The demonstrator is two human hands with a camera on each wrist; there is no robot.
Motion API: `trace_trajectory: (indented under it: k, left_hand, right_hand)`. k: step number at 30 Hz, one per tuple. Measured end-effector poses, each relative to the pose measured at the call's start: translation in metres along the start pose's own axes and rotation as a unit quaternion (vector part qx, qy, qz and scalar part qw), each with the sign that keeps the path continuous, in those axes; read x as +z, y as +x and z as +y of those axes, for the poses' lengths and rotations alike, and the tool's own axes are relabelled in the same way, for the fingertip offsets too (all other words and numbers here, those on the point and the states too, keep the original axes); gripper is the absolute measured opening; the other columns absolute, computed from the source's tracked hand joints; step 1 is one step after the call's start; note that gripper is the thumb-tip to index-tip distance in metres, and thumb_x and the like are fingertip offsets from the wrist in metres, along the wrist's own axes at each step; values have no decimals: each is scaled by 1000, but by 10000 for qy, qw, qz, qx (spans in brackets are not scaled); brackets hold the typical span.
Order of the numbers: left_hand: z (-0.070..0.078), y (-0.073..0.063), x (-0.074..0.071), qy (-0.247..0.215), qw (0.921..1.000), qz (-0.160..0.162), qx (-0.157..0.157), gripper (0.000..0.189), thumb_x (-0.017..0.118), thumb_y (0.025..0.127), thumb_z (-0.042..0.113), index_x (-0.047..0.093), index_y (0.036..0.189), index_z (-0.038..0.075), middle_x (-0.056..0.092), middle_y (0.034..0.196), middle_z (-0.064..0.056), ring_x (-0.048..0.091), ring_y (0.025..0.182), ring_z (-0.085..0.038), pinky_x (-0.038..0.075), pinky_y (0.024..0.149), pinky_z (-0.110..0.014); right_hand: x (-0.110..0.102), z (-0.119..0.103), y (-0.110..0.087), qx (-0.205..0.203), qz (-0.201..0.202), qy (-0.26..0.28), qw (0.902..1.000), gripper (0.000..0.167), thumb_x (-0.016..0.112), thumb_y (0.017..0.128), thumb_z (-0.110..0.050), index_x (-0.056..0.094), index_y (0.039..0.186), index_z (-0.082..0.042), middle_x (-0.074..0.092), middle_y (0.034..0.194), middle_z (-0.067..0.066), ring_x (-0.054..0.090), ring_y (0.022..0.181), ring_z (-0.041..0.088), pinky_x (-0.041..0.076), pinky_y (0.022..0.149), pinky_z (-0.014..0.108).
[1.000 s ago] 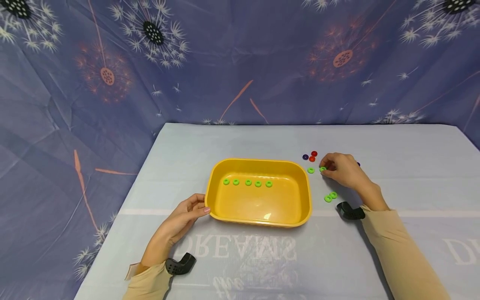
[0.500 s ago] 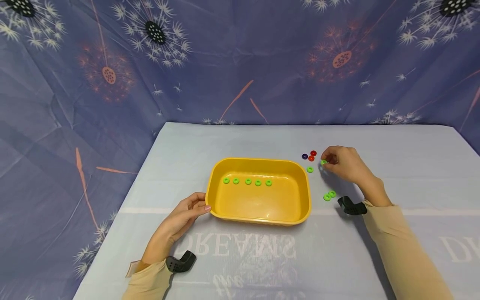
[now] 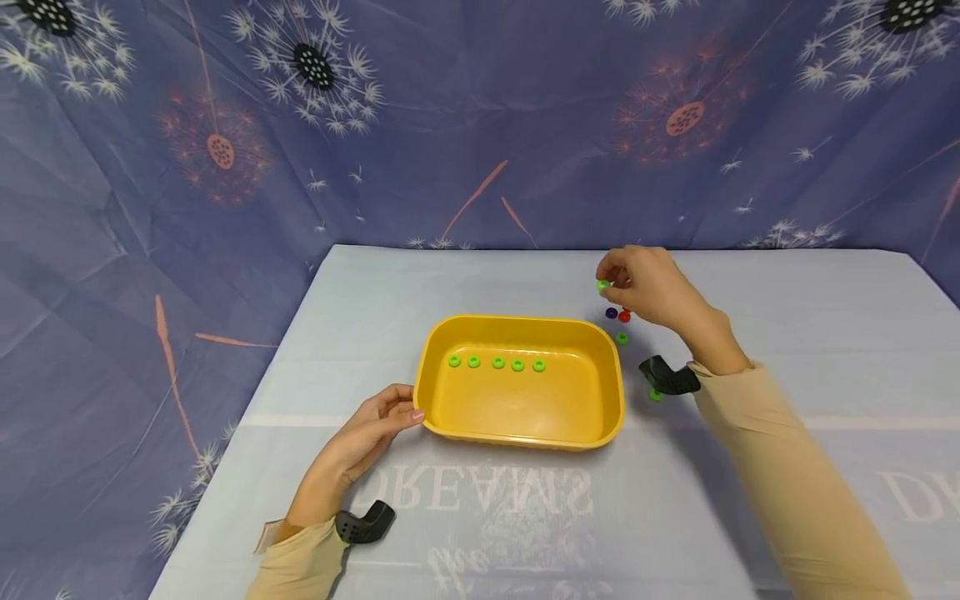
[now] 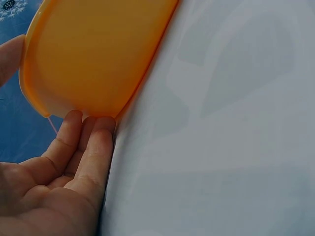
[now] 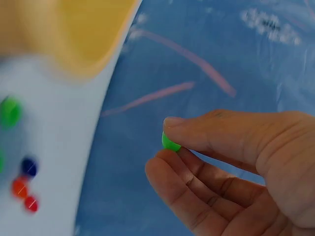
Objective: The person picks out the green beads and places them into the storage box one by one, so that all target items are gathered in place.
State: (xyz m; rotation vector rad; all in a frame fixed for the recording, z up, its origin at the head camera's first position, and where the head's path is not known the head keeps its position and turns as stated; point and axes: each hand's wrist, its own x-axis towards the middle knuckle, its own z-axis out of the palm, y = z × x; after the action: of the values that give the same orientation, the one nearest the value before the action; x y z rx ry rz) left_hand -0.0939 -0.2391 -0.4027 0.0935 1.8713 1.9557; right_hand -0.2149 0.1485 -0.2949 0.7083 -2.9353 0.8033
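A yellow plastic tray (image 3: 517,408) stands mid-table with a row of several small green rings (image 3: 498,362) on its floor. At its left end my left hand (image 3: 360,442) holds the wall, thumb at the rim and fingertips against the outside. My right hand (image 3: 652,287) is raised beyond the tray's far right corner. Between its thumb and forefinger it pinches a green ring, mostly covered by the fingers in the right wrist view, where a green edge (image 5: 170,141) shows.
Below the right hand lie a dark blue ring (image 3: 611,313), red rings (image 3: 625,317) and a loose green ring (image 3: 622,338). Another green ring (image 3: 656,395) shows under the black wrist camera (image 3: 667,377). A patterned cloth (image 3: 480,125) hangs behind the table.
My right hand has lifted the green ring and carried it left and away from me, past the red and blue rings. The left hand stays at the tray.
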Motion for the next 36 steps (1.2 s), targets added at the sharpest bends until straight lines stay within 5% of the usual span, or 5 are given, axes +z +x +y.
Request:
trace_trajectory:
  k: [9,22,31,36]
  left_hand:
    - [0,3,2,-11,10000,-72,-35,50,61,92,7,37,130,-15,62,109,-6,60,102,-12,43,95,-20]
    - [2,3,2,16,9999,16,-128,50,63,91,8,39,130,-11,62,110,-5,59,103,-12,42,97,-19]
    - [-1,3,-1,11,9997,59,-220,49,63,91,8,39,130,-9,62,112,-6,59,103,-13,42,96,-20]
    - [-1,4,-4,86,9997,46,-236,50,63,92,10,39,131,-9,61,114,-7,58,105,-13,41,98,-20]
  right_hand:
    - [24,-50,31,-1126,-251,-101,9933,15,70,85,4,68,100,3,65,95,18,66,81,28,56,75,41]
    - [78,-101,51,-1839,-1067,-521,9757,16,68,87,5,71,102,-1,65,95,12,62,82,23,54,74,32]
    - [122,-118,50,-2456,-2205,-808,9405,18,66,89,5,71,104,-4,67,101,8,63,90,19,53,80,28]
    - [134,-115,51,-2529,-2504,-795,9311,15,61,93,3,71,99,-7,65,94,6,58,79,16,50,72,23]
